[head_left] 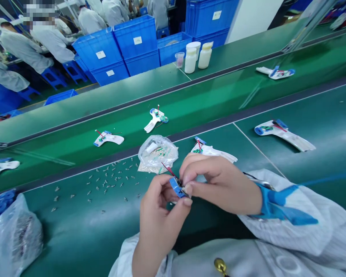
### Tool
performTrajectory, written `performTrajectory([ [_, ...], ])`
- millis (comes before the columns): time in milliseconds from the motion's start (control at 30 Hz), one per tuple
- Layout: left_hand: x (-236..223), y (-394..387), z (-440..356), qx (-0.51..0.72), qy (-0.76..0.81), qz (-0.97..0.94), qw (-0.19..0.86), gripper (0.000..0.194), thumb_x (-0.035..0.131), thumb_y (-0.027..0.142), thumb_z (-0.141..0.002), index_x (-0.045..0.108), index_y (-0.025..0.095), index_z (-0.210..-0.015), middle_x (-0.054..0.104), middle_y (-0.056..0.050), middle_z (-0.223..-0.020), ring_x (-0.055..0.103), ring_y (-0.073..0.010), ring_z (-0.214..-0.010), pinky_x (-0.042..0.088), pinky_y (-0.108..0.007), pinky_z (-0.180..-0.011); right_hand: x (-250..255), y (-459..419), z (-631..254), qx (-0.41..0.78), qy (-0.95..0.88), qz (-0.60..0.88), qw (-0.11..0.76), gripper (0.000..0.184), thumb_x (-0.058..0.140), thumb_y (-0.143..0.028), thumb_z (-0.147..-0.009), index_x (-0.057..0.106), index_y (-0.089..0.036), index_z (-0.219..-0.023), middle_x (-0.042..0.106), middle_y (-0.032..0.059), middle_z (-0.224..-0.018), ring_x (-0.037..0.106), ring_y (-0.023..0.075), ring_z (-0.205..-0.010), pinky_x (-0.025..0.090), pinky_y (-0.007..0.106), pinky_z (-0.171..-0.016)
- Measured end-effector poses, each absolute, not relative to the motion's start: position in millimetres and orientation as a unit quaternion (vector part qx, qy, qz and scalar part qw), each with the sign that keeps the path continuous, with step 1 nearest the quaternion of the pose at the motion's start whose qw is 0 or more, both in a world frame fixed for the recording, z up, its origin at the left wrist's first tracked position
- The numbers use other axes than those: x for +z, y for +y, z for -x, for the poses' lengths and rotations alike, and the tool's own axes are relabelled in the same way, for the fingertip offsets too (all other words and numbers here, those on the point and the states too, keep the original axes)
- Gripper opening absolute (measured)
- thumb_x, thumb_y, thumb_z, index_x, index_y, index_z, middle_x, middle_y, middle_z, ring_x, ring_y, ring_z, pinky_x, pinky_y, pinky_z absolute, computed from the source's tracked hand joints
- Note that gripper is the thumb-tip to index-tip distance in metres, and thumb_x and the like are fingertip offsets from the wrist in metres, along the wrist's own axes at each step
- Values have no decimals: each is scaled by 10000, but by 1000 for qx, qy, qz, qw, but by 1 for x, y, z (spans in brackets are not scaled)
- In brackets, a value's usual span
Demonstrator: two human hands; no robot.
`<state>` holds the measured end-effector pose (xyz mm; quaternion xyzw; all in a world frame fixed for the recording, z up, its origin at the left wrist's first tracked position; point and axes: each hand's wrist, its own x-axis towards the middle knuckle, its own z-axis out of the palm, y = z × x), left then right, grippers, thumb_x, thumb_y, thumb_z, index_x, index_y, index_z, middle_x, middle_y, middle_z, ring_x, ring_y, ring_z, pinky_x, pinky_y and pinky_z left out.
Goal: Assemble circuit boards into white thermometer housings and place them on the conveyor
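A small blue part with a red wire is held above the table, gripped between the fingertips of the left hand and pinched also by the right hand. A clear bag of small pieces is seen just beyond the hands, with metal bits scattered left of it.

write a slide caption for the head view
Left hand and right hand hold a small blue part above a green bench scattered with metal pieces
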<state>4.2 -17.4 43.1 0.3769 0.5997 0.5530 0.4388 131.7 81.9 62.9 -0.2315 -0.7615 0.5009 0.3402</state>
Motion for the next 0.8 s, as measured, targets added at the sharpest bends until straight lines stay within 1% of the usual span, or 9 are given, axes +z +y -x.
performTrajectory([
  [100,39,-20,-1,555,600,-360,450,233,742,278,-724,604,231,-906,589,33,-728,496,-107,-621,426,-190,-554,59,96,-126,478,-763,273,339,115,579,-215,-812,678,-164,-784,699,59,-899,648,159,-850,509,263,-739],
  [167,38,-22,1,567,589,-353,455,241,742,297,-732,604,239,-920,614,26,-767,523,-107,-639,439,-188,-567,58,102,-123,431,-790,314,304,209,531,-232,-831,674,-174,-971,680,75,-1083,627,195,-1004,496,312,-840],
  [200,37,-22,2,573,583,-357,452,237,739,295,-740,605,244,-929,627,21,-791,544,-109,-656,453,-190,-585,58,103,-121,417,-808,312,273,234,497,-236,-848,668,-177,-997,670,75,-1115,613,201,-1041,484,325,-868],
  [267,35,-24,5,568,579,-390,435,240,734,273,-751,607,256,-954,643,15,-838,582,-118,-706,479,-198,-634,58,104,-119,426,-844,257,200,267,410,-232,-889,668,-168,-861,690,70,-998,613,190,-999,470,321,-873],
  [367,32,-27,12,522,588,-487,380,303,736,239,-753,593,292,-1015,653,21,-872,610,-136,-770,491,-212,-691,59,104,-116,478,-856,176,89,362,338,-197,-907,580,-154,-641,647,54,-749,597,163,-838,461,295,-825],
  [567,35,-28,20,425,550,-667,267,396,682,174,-780,519,296,-1119,689,-31,-1055,652,-193,-973,499,-263,-840,51,115,-113,595,-782,186,-15,264,384,-170,-855,560,-132,-662,578,8,-667,521,105,-663,415,216,-639],
  [667,41,-27,17,390,526,-726,209,394,676,130,-759,521,267,-1095,718,-40,-1019,677,-193,-954,504,-237,-829,44,119,-112,629,-753,168,-95,235,417,-147,-814,525,-129,-606,456,-33,-554,409,70,-541,334,183,-508],
  [733,42,-27,14,370,512,-752,187,376,669,129,-761,526,253,-1086,729,-47,-1001,686,-198,-942,510,-235,-815,41,118,-113,673,-714,147,-125,223,431,-138,-800,517,-128,-595,414,-46,-531,380,62,-527,319,175,-493],
  [800,41,-27,11,367,503,-763,173,379,678,138,-756,536,247,-1091,731,-55,-1006,690,-204,-922,519,-244,-798,40,116,-114,727,-663,137,-116,203,450,-141,-793,519,-128,-603,427,-47,-532,404,64,-542,340,174,-513],
])
